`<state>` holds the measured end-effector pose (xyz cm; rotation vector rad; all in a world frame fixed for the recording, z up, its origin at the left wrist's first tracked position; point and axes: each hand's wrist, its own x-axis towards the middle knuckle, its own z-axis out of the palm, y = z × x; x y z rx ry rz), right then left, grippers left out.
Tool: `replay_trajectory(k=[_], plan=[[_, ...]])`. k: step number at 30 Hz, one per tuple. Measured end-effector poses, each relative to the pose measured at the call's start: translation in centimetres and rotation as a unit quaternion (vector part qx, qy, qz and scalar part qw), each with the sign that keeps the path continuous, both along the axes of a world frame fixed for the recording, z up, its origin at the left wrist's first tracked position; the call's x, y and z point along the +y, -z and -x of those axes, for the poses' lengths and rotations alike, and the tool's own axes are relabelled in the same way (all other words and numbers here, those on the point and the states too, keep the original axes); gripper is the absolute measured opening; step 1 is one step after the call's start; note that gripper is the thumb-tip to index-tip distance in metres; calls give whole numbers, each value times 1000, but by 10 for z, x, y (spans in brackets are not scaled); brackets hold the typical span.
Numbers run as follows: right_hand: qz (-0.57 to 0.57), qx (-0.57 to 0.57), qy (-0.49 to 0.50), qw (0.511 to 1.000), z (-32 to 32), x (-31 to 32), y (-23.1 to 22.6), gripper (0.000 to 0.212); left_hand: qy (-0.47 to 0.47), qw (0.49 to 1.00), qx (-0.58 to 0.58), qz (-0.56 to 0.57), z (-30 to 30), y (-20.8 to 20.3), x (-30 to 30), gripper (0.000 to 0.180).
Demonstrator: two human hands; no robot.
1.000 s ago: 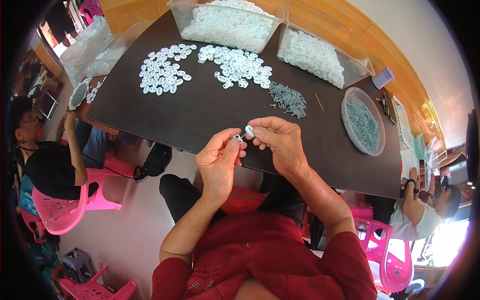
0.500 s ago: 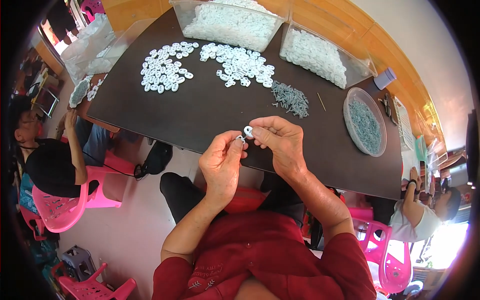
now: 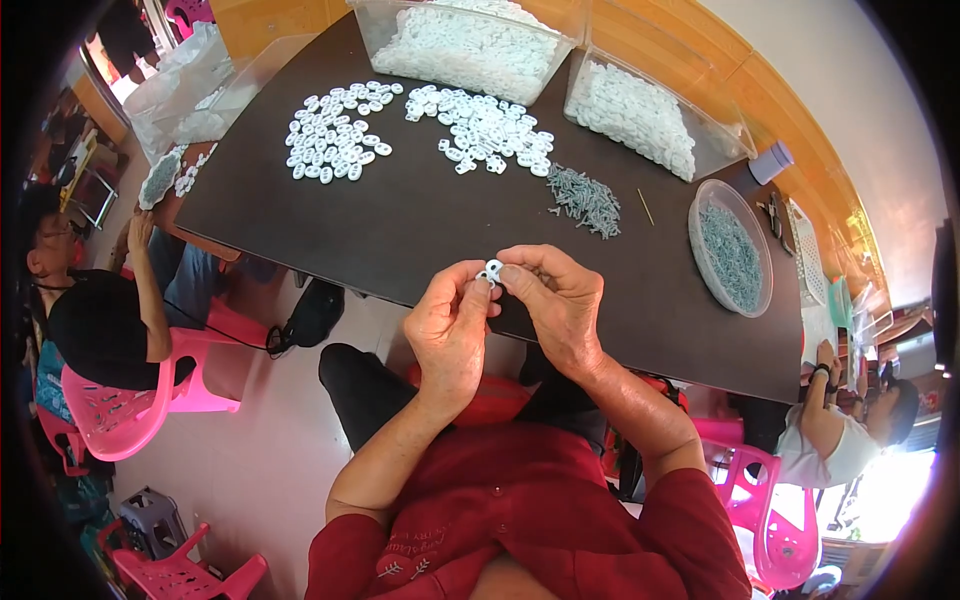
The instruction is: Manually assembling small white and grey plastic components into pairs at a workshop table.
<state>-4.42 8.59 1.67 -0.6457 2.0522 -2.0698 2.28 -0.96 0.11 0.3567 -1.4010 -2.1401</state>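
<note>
Over the table's near edge, my left hand (image 3: 447,325) pinches a small white plastic piece (image 3: 485,279), mostly hidden by the fingertips. Against it, my right hand (image 3: 560,305) grips a white oval plastic piece with holes (image 3: 494,269) between thumb and forefinger. The two pieces meet. Beyond my hands lie a pile of white oval pieces (image 3: 335,140) at the left and a pile of differently shaped white pieces (image 3: 490,125) in the middle. A heap of small grey screws (image 3: 585,200) lies to the right of them.
Two clear bins, a larger one (image 3: 372,45) and a smaller one (image 3: 722,150), hold white pieces at the back. A round tub (image 3: 765,290) of grey screws, a thin stick (image 3: 645,206) and a lilac cup (image 3: 772,162) stand or lie rightward. People sit at both sides.
My right hand has brought its oval piece slightly left and down, against the piece in my left hand. My left hand has shifted a little to the right.
</note>
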Motion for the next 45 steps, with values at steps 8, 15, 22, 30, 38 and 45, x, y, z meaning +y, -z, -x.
replay_trajectory(k=[8, 15, 22, 30, 38, 45], plan=[[-48, 67, 7, 997, -1, -1, 0, 11, -9, 999, 29, 9, 3, 3, 3, 19], [-68, 158, 2, 985, -1, 5, 2, 18, 19, 998, 42, -45, 6, 7, 2, 19], [-136, 300, 11, 944, -1, 7, 1, 34, 39, 994, 33, -95, 7, 5, 0, 18], [-149, 413, 55, 897, 0, 2, 4, 35, 29, 992, 21, -119, 8, -1, -1, 18], [-146, 373, 47, 915, 1, 4, 3, 30, 79, 992, 8, -94, 4, -5, -8, 21], [-133, 344, 35, 929, 0, 4, 3, 30, 70, 998, 6, -3, 3, -2, -16, 20]])
